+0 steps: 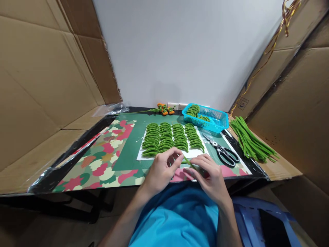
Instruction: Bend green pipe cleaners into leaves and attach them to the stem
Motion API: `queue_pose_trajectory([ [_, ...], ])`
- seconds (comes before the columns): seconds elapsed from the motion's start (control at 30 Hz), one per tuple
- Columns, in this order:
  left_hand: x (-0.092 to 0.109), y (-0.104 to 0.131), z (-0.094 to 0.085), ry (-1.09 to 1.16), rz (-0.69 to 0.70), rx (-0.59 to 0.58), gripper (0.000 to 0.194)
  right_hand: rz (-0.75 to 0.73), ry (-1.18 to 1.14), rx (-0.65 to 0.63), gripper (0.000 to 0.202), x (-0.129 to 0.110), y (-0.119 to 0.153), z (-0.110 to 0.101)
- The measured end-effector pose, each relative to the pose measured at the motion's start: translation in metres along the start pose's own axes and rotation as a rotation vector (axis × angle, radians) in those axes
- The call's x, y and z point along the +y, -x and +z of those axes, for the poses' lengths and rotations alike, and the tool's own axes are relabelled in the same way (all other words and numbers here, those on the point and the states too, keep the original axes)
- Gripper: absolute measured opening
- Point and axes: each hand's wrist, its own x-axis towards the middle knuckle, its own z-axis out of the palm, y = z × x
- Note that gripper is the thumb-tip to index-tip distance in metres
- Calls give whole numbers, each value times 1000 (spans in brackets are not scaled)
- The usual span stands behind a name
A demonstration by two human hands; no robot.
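Your blue shirt [177, 219] lies behind your left hand [159, 168] and right hand [212, 174], whose nearly closed fingertips pinch one green strip [188, 162], presumably to steady it.

Upper garment [177, 223]: bright blue fabric, plain in the visible area. Surface: soft, loose folds across the front; shade darkens toward the tabletop [86, 164] edge. Forearms: slender, uncovered along the visible length. Left hand [163, 166] and right hand [209, 171]: bare, five-fingered type, slim fingers, narrow wrists
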Motion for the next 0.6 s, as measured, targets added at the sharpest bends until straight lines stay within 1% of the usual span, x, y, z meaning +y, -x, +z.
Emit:
queue_pose_trajectory([
  [0.1, 1, 1, 0, 17, -4, -24, 29, 22, -108, -18, 14, -5, 0, -1],
  [0.17, 3, 3, -1, 29, 4, -41, 29, 46, -152, -56, 15, -8, 1, -2],
  [0.23, 3, 4, -1, 38, 11, -62, 28, 87, -179, -66, 16, -9, 1, -2],
  [0.33, 4, 4, -1, 55, 12, -64, 28, 116, -233, -65, 24, -8, 4, -5],
  [0.43, 3, 4, -1, 62, 8, -47, 27, 96, -311, -145, 30, -6, 6, -9],
  [0.5, 3, 4, 0, 59, 10, -47, 26, 115, -319, -184, 24, -6, 5, -10],
  [0.6, 2, 4, -1, 47, 19, -52, 25, 166, -273, -184, 12, -8, 2, -9],
])
